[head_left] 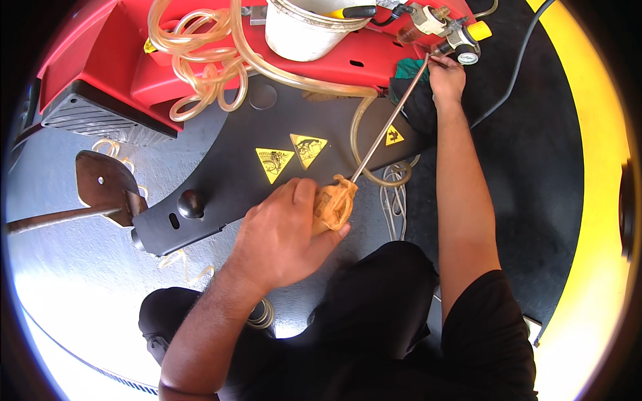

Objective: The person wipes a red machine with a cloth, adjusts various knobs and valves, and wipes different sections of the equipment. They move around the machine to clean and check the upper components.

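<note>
My left hand [281, 230] is wrapped round the worn orange handle of a long screwdriver [393, 119]. Its thin metal shaft slants up and away to the right, ending under an air regulator unit [461, 40] with a yellow knob and a round gauge. Beside that far end, my right hand [447, 79] has its fingers closed and bent in under the unit; what they grip is hidden. A green cloth [409, 69] lies just left of the right hand, against dark material.
A white bucket [301, 37] with a yellow-and-black handled tool stands on the red machine body [144, 73]. Coiled clear hose [207, 67] hangs at its left. Below stretch a black machine arm [234, 160] with yellow warning stickers and a brown metal pedal [100, 184]. A dark cable [518, 83] curves at right.
</note>
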Tool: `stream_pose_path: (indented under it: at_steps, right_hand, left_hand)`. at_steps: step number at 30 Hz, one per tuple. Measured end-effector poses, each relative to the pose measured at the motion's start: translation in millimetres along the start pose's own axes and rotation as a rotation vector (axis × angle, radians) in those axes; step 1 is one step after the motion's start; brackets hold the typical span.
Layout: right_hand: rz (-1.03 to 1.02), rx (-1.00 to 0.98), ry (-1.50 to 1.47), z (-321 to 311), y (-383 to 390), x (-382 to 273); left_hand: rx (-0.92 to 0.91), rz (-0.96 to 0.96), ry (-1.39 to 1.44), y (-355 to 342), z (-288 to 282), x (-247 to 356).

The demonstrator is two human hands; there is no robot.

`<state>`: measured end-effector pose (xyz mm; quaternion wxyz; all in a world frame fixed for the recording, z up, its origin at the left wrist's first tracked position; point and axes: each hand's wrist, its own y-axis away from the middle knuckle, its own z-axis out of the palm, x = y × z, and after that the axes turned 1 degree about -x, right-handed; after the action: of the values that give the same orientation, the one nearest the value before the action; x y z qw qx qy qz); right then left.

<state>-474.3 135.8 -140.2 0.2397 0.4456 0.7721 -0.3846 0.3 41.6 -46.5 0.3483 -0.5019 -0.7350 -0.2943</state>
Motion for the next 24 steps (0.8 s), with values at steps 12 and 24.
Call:
stream_pose_path:
  at_steps: [12,24]
  right_hand:
    - [0.065,-0.074,0.010,-11.0,19.3,-42.0]
    - [-0.033,0.004,-0.007,2.0,0.0,-2.1]
  left_hand:
    - [0.026,0.022,-0.005,1.5,0.9,-4.4]
    - [0.030,0.081,-0.043,1.3,0.1,-7.6]
